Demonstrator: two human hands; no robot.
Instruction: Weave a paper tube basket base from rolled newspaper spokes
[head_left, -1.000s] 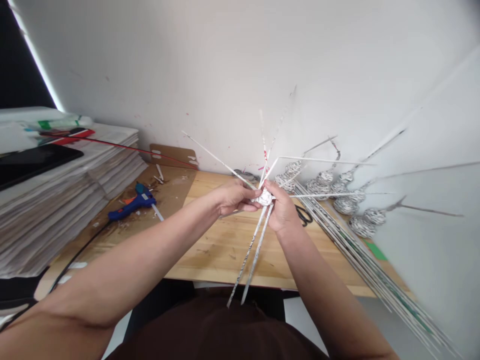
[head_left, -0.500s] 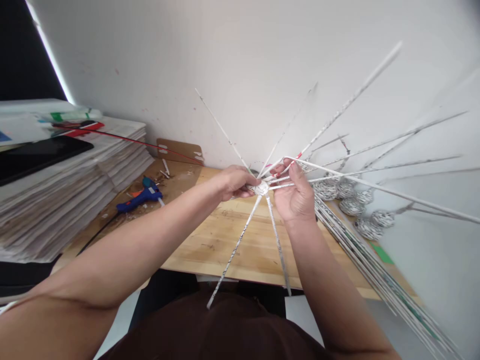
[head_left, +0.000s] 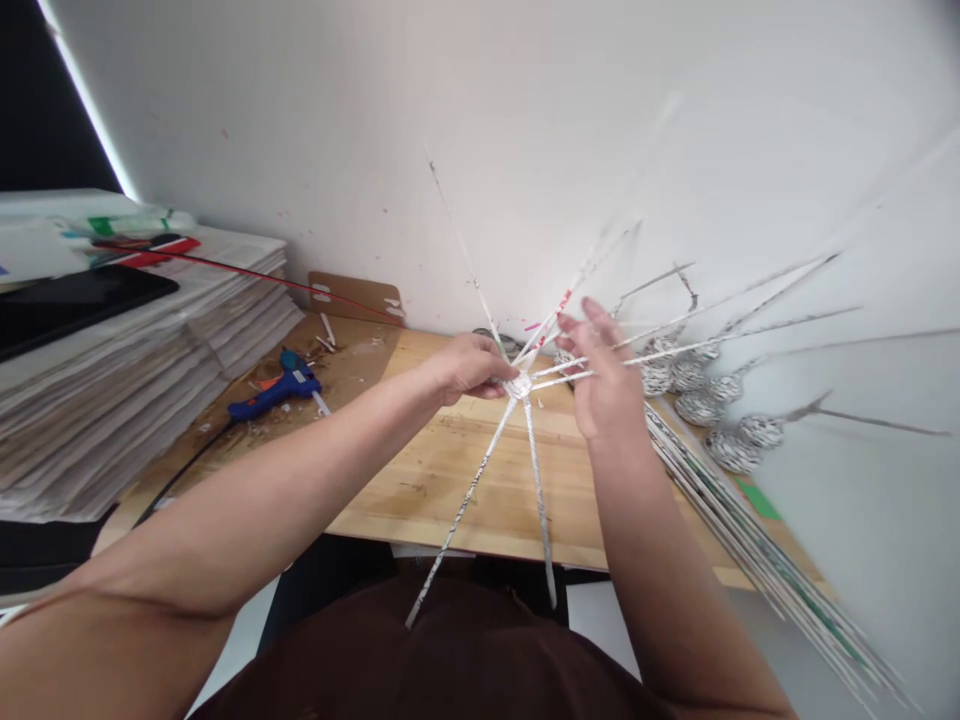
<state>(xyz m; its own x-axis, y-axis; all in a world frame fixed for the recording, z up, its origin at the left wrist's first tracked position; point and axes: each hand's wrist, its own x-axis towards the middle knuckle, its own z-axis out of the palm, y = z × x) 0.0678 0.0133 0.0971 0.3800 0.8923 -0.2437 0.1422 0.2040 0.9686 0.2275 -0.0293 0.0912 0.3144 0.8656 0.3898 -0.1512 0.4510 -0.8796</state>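
My left hand (head_left: 478,368) pinches the woven paper hub (head_left: 519,384) of a spoke frame made of rolled paper sticks. Speckled spokes fan out from it on several sides; one paper spoke (head_left: 463,515) slants down toward my lap. To the right of the hub, my right hand (head_left: 606,375) is raised among the spokes with its fingers apart. A red-marked paper stick (head_left: 564,300) leans up and away beside those fingers, its far end smeared by motion. Whether my right fingertips touch a spoke I cannot tell.
A blue glue gun (head_left: 279,388) lies on the cardboard at left, near a tall stack of newspapers (head_left: 225,310). At right lie a bundle of paper sticks (head_left: 735,510) and several woven paper balls (head_left: 697,405) against the wall.
My right hand has drawn a little to the right and its fingers have spread. The red-marked stick has swung leftward and steeper. My left hand keeps its hold on the hub.
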